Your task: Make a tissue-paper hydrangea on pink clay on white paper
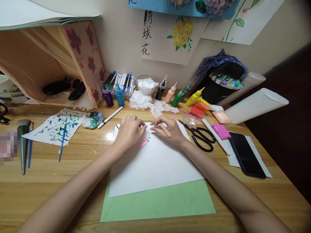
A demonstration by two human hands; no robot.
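Observation:
Above the upper part of a white sheet of paper (155,165), my left hand (130,131) has its thumb and fingers pressed together. Whatever it may hold is hidden. Under its fingertips lie a pink piece (143,144) and some small whitish bits (147,135). Close by on the right, my right hand (171,131) bends its fingers around a flat wooden craft stick (166,130), and its thumb and fingertip come near my left fingertips. Beneath the white sheet, a green sheet (160,202) shows along the near side.
Black-handled scissors (202,137) and a dark phone (246,155) lie on the right. At the back stand paint bottles (179,98), markers (123,81) and torn paper squares (141,99). Brushes (63,139) and a paint-smeared paper (52,129) are left.

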